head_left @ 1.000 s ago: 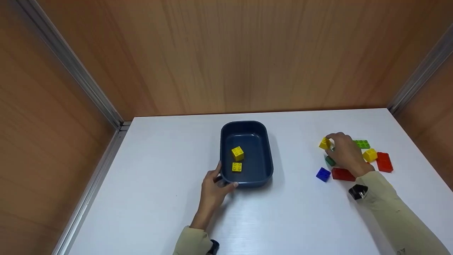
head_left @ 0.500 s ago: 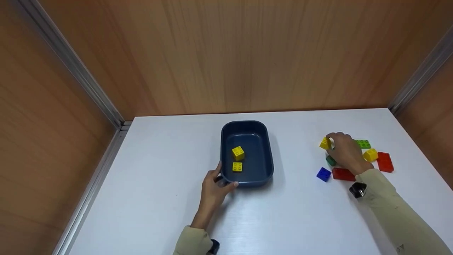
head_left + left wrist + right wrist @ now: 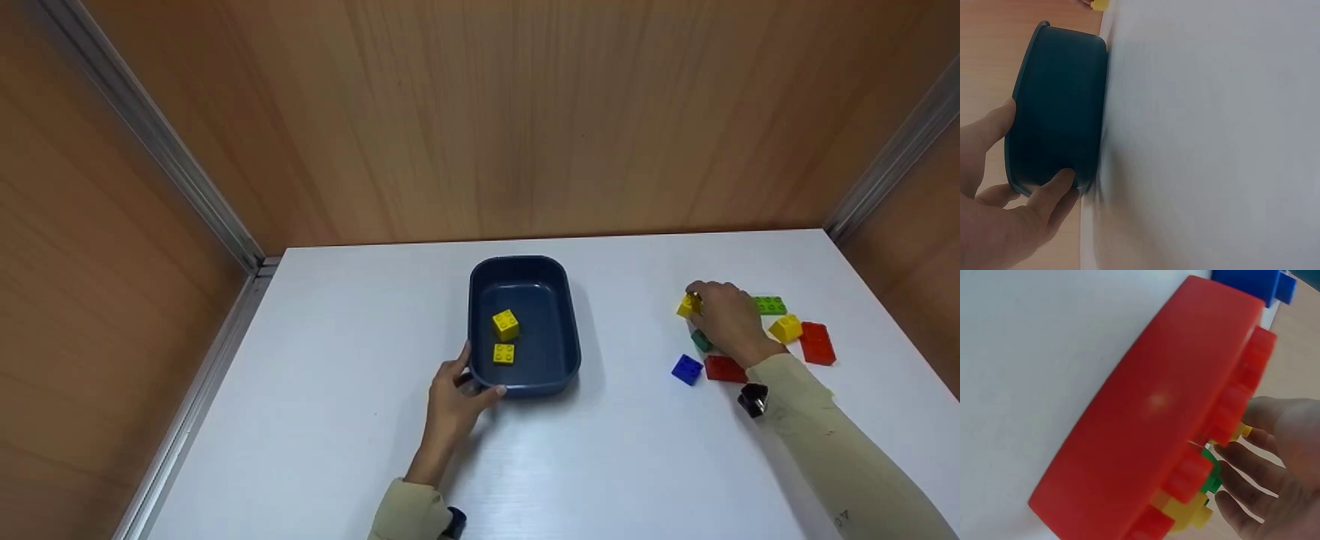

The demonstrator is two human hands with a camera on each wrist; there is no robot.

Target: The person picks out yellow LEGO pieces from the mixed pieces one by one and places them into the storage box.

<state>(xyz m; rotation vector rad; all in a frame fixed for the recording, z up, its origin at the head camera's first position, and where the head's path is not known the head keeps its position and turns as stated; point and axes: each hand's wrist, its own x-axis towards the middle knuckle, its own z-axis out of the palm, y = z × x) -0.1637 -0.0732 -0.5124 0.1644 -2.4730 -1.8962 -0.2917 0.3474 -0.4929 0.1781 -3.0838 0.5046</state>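
A dark blue rectangular tray (image 3: 540, 337) stands mid-table with two yellow toy bricks (image 3: 505, 324) in it. My left hand (image 3: 448, 412) grips its near left corner, thumb at the front wall and fingers along the side; the left wrist view shows the fingers against the tray's outer wall (image 3: 1058, 107). Over at the right, my right hand (image 3: 726, 319) pinches a yellow toy brick (image 3: 685, 307) at the far left of a group of bricks. A long red brick (image 3: 1145, 410) fills much of the right wrist view and hides part of the fingertips.
Around the right hand lie a blue brick (image 3: 687, 370), a dark green brick (image 3: 701, 341), a red brick (image 3: 724, 368), a light green brick (image 3: 769, 305), a yellow brick (image 3: 786, 328) and another red brick (image 3: 817, 343). A wooden panel (image 3: 525, 120) rises behind the white table (image 3: 315, 390).
My right hand has shifted slightly left, its fingers now covering more of the yellow toy brick. The left hand and the tray stay put.
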